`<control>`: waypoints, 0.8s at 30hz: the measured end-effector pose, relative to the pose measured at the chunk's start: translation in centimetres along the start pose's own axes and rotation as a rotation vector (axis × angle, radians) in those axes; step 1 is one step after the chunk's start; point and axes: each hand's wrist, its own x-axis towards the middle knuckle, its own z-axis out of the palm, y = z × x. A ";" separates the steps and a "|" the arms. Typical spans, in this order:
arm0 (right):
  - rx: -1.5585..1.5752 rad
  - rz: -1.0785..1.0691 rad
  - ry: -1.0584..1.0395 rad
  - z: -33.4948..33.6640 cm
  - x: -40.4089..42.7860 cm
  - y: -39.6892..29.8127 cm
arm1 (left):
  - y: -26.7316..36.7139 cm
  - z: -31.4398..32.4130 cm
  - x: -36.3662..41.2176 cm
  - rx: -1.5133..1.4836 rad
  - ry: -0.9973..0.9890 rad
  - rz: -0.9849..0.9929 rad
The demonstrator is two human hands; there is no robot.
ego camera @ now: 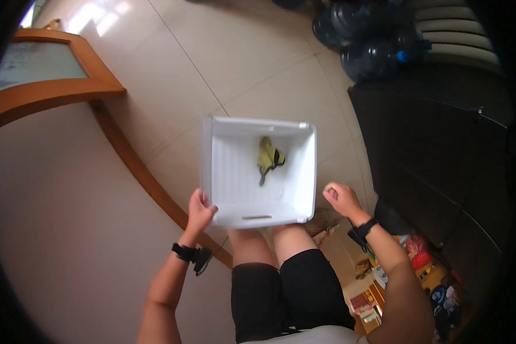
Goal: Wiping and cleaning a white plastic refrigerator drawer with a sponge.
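A white plastic bin (236, 172), roughly square with ribbed inside walls and a slot in its near wall, is held in front of my legs. My left hand (201, 210) grips its near left corner, the thumb over the rim. Inside, toward the right, lies a crumpled yellow-green and black cloth item (267, 159); its exact kind is unclear. My right hand (342, 198) is apart from the bin, just off its right side, with the fingers curled in. Nothing shows in that hand. Both wrists wear black straps with small devices.
A wood-framed glass door or panel (81, 84) and a white surface (77, 206) are on the left. Dark cabinets (421, 133) line the right, with large water jugs (370, 60) beyond. Colourful packages (417, 253) crowd the lower right. Beige tiles (241, 56) cover the floor.
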 end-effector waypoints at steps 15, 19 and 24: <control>0.236 0.239 0.511 -22.4 -5.5 11.8 | 17.9 -0.7 -4.5 0.084 0.545 -0.031; 0.292 0.147 0.586 -20.0 -2.1 9.5 | 20.8 -3.7 -7.2 -0.014 0.718 0.015; 0.313 -0.001 0.544 -23.3 6.9 3.6 | 27.4 -6.1 -5.0 -0.277 0.788 0.085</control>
